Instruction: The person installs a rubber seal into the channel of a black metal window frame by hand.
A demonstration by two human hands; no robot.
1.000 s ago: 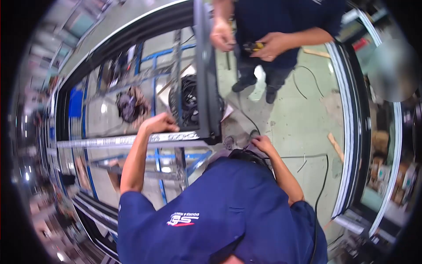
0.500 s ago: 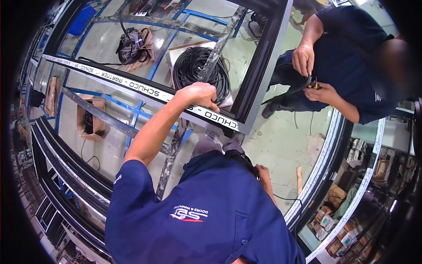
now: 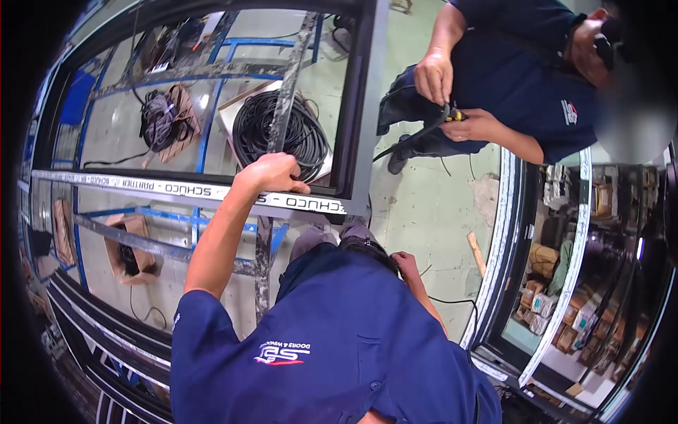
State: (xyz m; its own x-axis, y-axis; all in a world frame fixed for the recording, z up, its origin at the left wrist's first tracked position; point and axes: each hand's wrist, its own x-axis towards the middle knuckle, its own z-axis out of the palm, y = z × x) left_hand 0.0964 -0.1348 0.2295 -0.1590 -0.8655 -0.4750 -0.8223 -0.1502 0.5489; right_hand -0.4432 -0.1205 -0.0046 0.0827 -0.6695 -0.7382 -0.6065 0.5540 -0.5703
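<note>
My left hand (image 3: 272, 173) is closed over the near rail of a dark window frame (image 3: 360, 106), with its fingers bent over the inner edge. White tape printed "SCHUCO - PARTNER" (image 3: 152, 185) runs along that rail. My right hand (image 3: 405, 265) hangs low beside my hip, next to a dark item at my waist (image 3: 371, 249). Its fingers are curled, and whatever they hold is hidden. Inside the frame's opening, a coil of black rubber gasket (image 3: 272, 134) shows below in an open cardboard box.
At right, a co-worker's hands (image 3: 452, 106) hold a black strip and a yellow-and-black hand tool (image 3: 455, 115). Blue stand bars (image 3: 212, 134) pass under the frame. Another cord bundle (image 3: 159, 116) lies on cardboard. Taped frames (image 3: 494, 247) stand at right; dark profiles (image 3: 106, 311) lie at left.
The view has swung to the right, so the frame and co-worker appear farther left. My left hand keeps its hold on the rail, and my right hand stays by my hip.
</note>
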